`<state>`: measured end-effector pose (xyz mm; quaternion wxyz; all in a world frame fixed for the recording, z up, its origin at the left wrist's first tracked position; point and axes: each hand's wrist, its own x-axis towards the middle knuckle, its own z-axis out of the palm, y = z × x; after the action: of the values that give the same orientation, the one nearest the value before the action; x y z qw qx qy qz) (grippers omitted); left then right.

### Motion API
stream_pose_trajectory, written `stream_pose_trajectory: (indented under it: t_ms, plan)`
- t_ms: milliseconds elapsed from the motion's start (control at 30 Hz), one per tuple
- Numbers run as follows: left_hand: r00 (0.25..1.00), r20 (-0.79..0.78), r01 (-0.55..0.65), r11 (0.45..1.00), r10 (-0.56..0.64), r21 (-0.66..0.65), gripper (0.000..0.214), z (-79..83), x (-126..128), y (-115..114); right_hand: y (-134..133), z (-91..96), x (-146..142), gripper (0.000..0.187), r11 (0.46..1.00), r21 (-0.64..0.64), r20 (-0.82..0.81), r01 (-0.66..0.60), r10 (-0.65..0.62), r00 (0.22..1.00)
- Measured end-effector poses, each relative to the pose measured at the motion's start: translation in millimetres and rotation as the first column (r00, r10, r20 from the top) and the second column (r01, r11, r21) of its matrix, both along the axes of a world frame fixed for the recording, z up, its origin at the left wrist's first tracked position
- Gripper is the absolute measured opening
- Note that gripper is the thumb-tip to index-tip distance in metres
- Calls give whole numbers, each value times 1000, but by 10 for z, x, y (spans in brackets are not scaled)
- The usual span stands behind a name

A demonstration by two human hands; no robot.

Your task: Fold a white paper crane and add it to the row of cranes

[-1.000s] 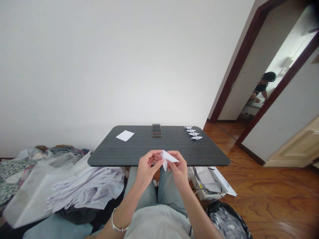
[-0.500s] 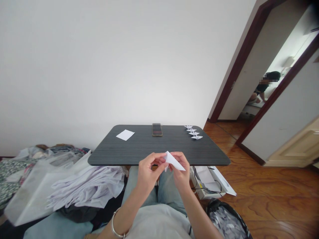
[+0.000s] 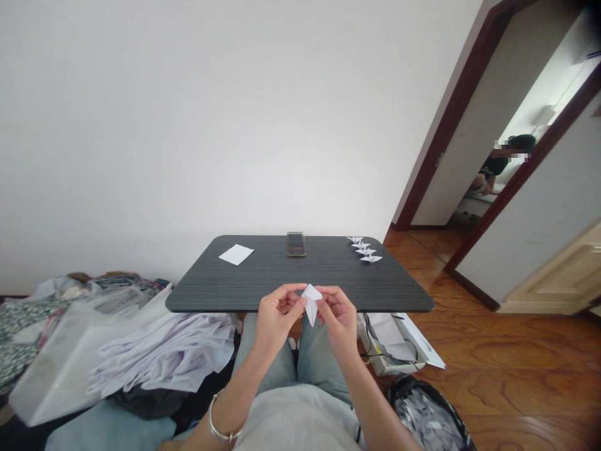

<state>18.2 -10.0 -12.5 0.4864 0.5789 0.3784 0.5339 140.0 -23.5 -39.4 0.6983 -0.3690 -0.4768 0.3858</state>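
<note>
Just two hands (image 3: 279, 316) on one folded paper (image 3: 310, 300), four cranes (image 3: 365, 251) beyond

This is a room in a private home, lived-in rather than a shop or office. A glossy wood floor (image 3: 516, 369) runs across the lower right, and a doorway with a dark wooden frame (image 3: 451, 119) at upper right opens onto a brighter room, where 1 person (image 3: 493, 169) sits. A cream door (image 3: 549, 282) stands at the right edge. Heaped clothes and plastic bags (image 3: 159, 354) lie at lower left, below a plain white wall (image 3: 188, 125), beside a small dark table (image 3: 291, 275).
</note>
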Motion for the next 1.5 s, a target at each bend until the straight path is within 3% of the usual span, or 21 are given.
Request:
stream_pose_trajectory:
  t_ms: [267,800,867,1067,1233,1500]
  plan:
    - [987,53,156,986,-153,-65,28,-57,-33,78,33,-13,20,18,996,-58,-51,-69,66,997]
    - [994,32,106,992,-104,-67,25,-98,-30,119,75,-32,11,18,990,-83,-52,-111,107,993]
    - [996,14,88,994,-87,-62,25,-92,-31,121,80,-45,15,18,995,-64,-35,-82,80,996]
    - [1000,-23,18,998,-19,-64,28,-85,-18,118,70,-96,48,6,984,102,78,148,-156,985]
    - [998,-65,-29,999,27,-32,29,-73,-7,94,73,-108,53,10,976,177,320,124,-176,931]
    - [998,-63,-21,999,19,-35,30,-91,-5,79,90,-95,29,8,987,128,325,101,-138,936]
